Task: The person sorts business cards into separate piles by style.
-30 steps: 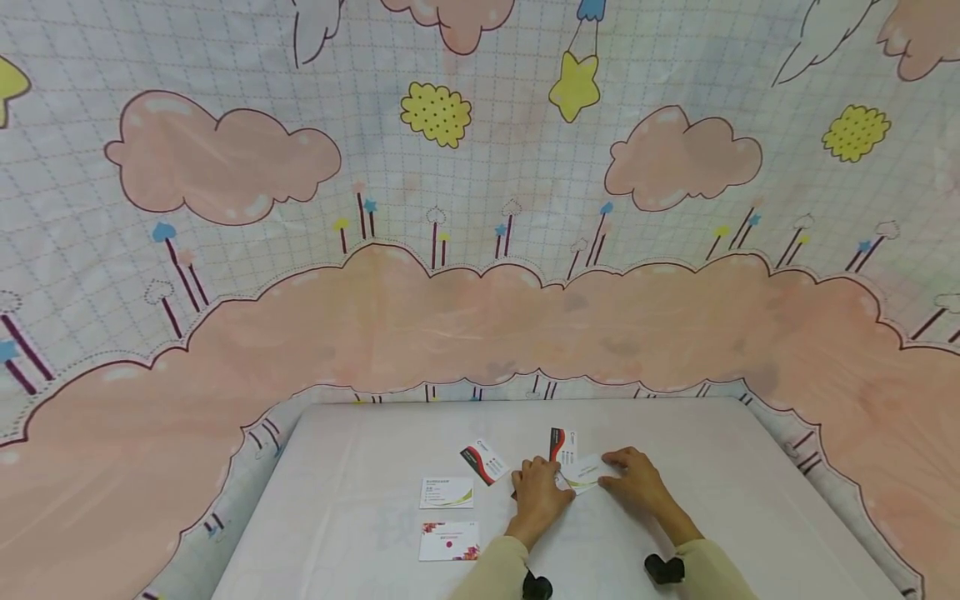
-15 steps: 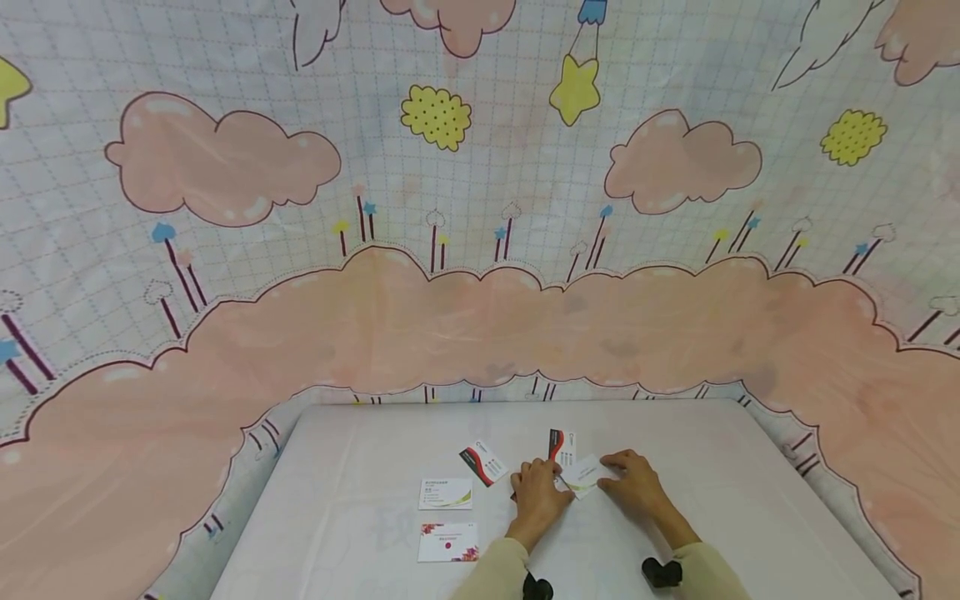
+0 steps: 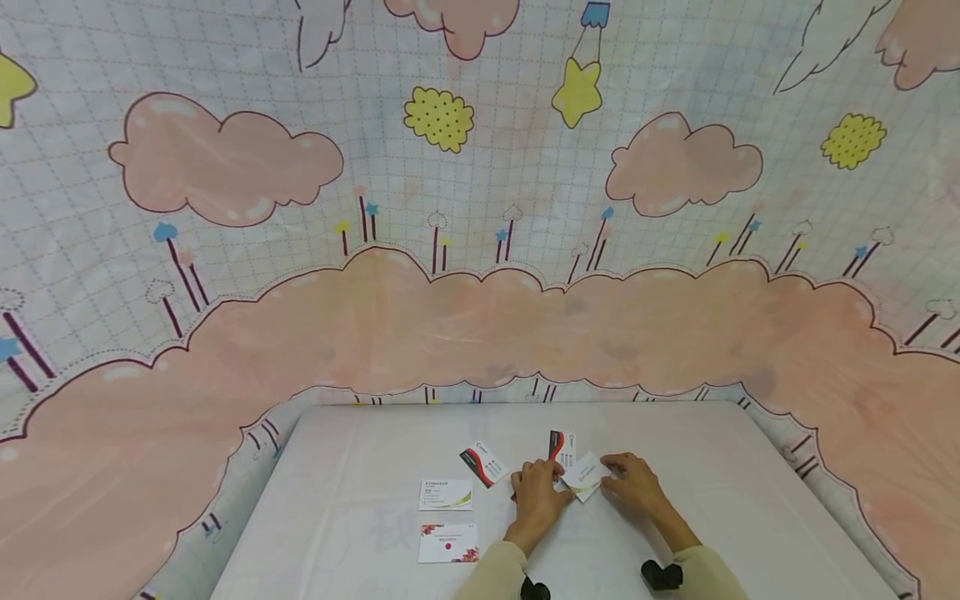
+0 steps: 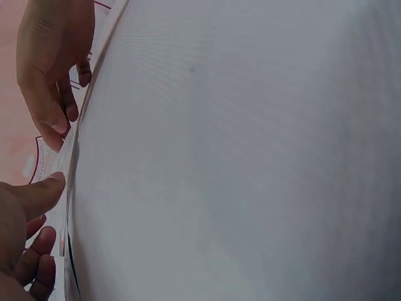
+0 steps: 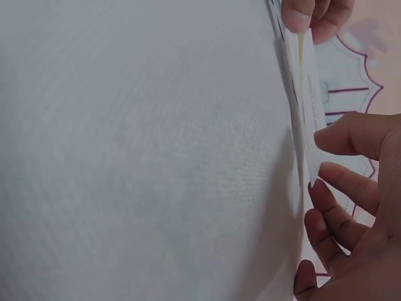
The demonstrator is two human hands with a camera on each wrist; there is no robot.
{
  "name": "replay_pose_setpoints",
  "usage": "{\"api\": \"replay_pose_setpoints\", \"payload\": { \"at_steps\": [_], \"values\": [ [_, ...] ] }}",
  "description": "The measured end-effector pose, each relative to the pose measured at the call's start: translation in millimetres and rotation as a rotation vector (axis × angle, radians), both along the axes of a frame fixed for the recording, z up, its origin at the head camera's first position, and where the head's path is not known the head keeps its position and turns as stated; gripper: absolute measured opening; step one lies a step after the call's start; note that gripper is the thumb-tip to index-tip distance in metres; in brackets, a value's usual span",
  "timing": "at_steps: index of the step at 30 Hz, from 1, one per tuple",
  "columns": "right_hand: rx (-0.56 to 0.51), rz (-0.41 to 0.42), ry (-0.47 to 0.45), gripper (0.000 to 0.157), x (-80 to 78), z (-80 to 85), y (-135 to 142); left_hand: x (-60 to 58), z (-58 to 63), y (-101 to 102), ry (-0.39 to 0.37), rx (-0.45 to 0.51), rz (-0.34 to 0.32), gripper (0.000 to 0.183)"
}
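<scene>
In the head view a white business card with a yellow-green stripe (image 3: 585, 475) lies slanted between the two hands. My left hand (image 3: 537, 500) holds it at the lower left end, and in the right wrist view the left thumb (image 5: 296, 20) presses on its face. My right hand (image 3: 637, 485) pinches the card's right corner between thumb and index finger. It overlaps a red, black and white business card (image 3: 562, 447) behind it. A dark card edge shows beside the left fingers; the rest is hidden under that hand.
Left of the hands lie a tilted red and black card (image 3: 483, 463), a white card with a green curve (image 3: 446, 495) and a white card with red flowers (image 3: 448, 543). They rest on a white-covered table (image 3: 337, 450), with a cartoon-printed cloth (image 3: 465, 325) rising behind it.
The striped card between the hands has turned to a steeper slant, its lower corner now pointing toward the person. Both hands have barely moved, and the cards on the table lie as before.
</scene>
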State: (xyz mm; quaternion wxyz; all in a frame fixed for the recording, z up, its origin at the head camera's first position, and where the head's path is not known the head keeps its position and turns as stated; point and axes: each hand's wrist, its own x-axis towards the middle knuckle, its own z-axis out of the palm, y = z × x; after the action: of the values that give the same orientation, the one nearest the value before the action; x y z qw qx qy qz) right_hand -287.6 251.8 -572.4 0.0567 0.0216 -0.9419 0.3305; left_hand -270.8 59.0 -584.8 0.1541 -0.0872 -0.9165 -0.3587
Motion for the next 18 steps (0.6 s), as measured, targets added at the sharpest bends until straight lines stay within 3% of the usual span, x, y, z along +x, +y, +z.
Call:
{"api": "replay_pose_setpoints", "payload": {
  "at_steps": [5,12,18],
  "values": [
    [-0.032,0.0,0.0,0.045,2.0,0.6,-1.5,-1.1,0.2,-4.1,0.013,0.024,-0.014,0.032],
    [-0.065,0.028,0.047,0.045,7.3,2.8,-1.8,-3.7,3.0,-11.9,0.022,0.106,-0.106,0.03],
    [-0.066,0.024,0.032,0.045,9.6,7.0,-3.1,-4.5,6.6,-18.5,0.016,0.146,-0.155,0.032]
  ]
}}
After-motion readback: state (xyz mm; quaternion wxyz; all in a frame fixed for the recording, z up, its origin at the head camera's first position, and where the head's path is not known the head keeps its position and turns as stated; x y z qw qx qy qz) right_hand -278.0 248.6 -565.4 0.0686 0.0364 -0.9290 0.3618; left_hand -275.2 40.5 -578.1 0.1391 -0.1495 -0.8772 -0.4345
